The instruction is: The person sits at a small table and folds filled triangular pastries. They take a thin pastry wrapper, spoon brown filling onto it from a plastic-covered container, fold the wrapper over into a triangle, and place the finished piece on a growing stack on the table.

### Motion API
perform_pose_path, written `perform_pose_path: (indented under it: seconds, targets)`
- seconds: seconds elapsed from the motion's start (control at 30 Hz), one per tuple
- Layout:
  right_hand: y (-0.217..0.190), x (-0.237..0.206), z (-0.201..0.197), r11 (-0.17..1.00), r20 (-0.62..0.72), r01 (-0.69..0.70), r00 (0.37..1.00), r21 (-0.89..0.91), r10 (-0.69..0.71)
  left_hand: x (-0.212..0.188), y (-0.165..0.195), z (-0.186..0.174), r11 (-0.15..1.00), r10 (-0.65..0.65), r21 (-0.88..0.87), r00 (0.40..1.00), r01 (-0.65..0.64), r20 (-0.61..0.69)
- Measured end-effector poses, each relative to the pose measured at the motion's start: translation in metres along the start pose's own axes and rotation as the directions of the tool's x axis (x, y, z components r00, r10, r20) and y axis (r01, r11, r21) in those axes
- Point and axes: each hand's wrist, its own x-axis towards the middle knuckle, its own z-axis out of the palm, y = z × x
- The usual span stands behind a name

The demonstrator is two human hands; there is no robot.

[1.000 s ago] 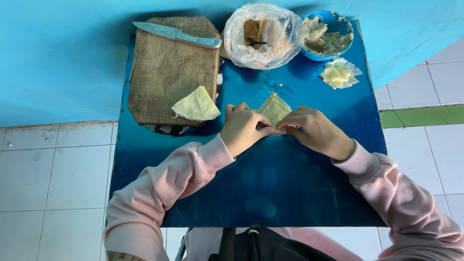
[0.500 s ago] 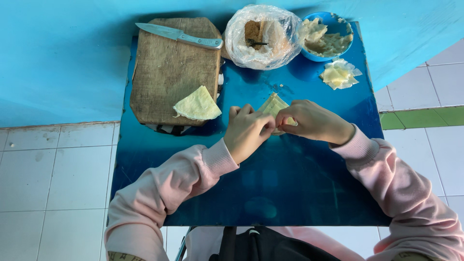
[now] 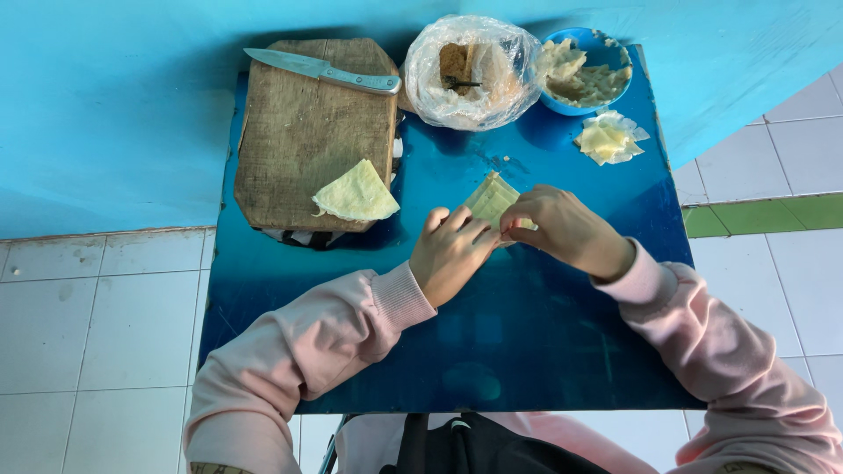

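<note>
A pale yellow dough wrapper (image 3: pixel 492 197) lies on the blue table (image 3: pixel 527 351), half covered by my fingers. My left hand (image 3: pixel 452 253) presses on its near left edge. My right hand (image 3: pixel 566 230) pinches its near right edge. A second folded wrapper (image 3: pixel 356 193) rests on the wooden cutting board (image 3: pixel 307 132) to the left. A blue bowl of filling (image 3: pixel 587 72) stands at the far right.
A steel knife (image 3: pixel 320 72) lies across the board's far edge. A clear plastic bag (image 3: pixel 470 75) with something brown inside sits beside the bowl. A small stack of wrappers (image 3: pixel 608 139) lies below the bowl. A blue wall backs the table; white floor tiles surround it.
Both hands have shifted slightly toward the table's far side on the wrapper, and my right hand has closed in over its right edge.
</note>
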Motion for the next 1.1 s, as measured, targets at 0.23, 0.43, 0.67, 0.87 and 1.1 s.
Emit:
perform_pose_path:
  seconds: [0.23,0.43,0.67,0.87,1.1]
  targets:
    - [0.005,-0.031,0.009,0.999,-0.316,-0.025,0.948,0.023,0.031,-0.004,0.003,0.001,0.999,-0.008,0.039,1.0,0.008,0.003]
    - [-0.008,-0.045,0.018,0.984,-0.321,-0.175,0.93,0.035,0.177,-0.002,0.005,-0.001,0.997,-0.07,0.021,0.997,0.07,-0.011]
    - [-0.011,-0.043,0.027,0.996,-0.408,-0.021,0.913,-0.082,-0.014,-0.003,0.005,-0.001,0.993,-0.112,0.023,0.994,0.112,-0.005]
    - [0.0,-0.036,0.031,0.998,-0.387,-0.052,0.921,-0.034,0.035,-0.002,0.005,-0.002,0.995,-0.102,0.02,0.995,0.102,-0.024]
    - [0.004,-0.034,0.028,0.998,-0.379,0.037,0.924,-0.048,-0.052,-0.001,0.007,-0.005,0.989,-0.122,0.091,0.993,0.121,0.003]
